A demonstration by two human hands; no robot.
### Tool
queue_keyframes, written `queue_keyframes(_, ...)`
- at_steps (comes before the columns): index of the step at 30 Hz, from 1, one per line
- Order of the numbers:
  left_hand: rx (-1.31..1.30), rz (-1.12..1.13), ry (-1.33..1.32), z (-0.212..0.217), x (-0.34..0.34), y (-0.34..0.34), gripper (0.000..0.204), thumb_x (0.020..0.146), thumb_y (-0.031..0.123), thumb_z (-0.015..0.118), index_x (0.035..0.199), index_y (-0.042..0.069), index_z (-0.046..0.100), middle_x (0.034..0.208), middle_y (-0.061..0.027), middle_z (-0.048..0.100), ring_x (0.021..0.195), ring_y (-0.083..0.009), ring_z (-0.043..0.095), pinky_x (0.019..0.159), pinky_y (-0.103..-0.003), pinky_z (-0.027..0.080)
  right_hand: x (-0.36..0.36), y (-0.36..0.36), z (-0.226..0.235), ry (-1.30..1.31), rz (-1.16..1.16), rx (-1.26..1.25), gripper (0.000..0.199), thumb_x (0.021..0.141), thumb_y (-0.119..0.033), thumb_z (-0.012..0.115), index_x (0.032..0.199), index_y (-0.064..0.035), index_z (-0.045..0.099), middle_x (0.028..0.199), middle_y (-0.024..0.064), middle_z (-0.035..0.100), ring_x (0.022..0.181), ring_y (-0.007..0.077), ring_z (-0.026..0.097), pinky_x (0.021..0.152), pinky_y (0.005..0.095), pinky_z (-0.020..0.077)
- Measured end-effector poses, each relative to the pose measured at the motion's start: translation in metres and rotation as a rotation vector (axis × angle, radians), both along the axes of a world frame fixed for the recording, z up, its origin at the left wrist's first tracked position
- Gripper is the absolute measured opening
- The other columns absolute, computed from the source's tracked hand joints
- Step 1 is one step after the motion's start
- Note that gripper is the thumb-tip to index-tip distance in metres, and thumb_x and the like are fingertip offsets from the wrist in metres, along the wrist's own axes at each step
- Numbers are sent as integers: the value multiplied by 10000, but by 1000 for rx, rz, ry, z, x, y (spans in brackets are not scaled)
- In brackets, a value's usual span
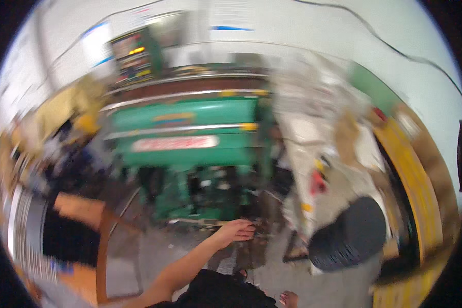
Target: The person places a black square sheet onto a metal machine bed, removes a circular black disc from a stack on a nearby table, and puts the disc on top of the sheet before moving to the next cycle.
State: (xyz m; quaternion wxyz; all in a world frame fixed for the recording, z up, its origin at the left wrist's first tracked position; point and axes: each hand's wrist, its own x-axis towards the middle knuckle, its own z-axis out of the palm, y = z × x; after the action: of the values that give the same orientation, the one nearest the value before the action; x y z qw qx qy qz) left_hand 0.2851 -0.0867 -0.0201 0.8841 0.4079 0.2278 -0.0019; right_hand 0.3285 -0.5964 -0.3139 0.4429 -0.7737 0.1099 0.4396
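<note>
The whole picture is smeared by motion. My left hand (236,229) reaches forward from the lower edge over the grey floor, fingers loosely spread and holding nothing. It hangs in front of the base of a large green machine (190,138) without touching it. My right hand is out of the picture. My black clothing (215,292) and a foot (288,297) show at the bottom.
A black round bin (349,233) stands at the right, beside stacks of paper and cardboard (313,123). A yellow band (416,179) curves along the far right. At the left, another person in black (66,231) is near a brown curved frame (103,241).
</note>
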Motion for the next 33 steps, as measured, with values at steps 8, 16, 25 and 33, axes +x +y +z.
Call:
queue_keyframes(8, 1110, 1854, 524, 68, -479, 123, 227, 914, 116, 574, 1121, 25, 555, 879, -50, 592, 692, -110, 559, 584, -274, 487, 28, 184, 122, 101, 385, -168, 423, 990, -222, 533, 1366, -70, 415, 1318, 117, 438, 1120, 290, 517, 898, 416, 473)
queue_keyframes(16, 1218, 1865, 1636, 132, -748, 125, 631, 884, 416, 680, 1264, -64, 525, 1006, -146, 645, 870, -218, 608, 810, -347, 491, 5, 417, 33, -140, 983, 45, 265, 918, -242, 617, 1057, -17, 622, 853, 98, 642, 720, 206, 634, 564, 365, 485)
queue_keyframes(25, 716, 2096, 681, 147, -790, 114, 220, 876, 233, 659, 1052, 104, 681, 791, 33, 555, 696, -97, 502, 575, -251, 383, -84, 471, 91, -279, 1394, -30, 308, 920, -257, 602, 1078, 5, 643, 920, 113, 685, 836, 250, 667, 677, 364, 525)
queue_keyframes(33, 400, 2017, 166, 169, -727, 38, 329, 916, 312, 566, 1115, 51, 581, 985, -52, 637, 952, -221, 604, 816, -345, 472, 7, 382, 47, -247, 1265, -320, 212, 866, -155, 575, 997, -5, 649, 834, 173, 651, 767, 329, 655, 622, 413, 516)
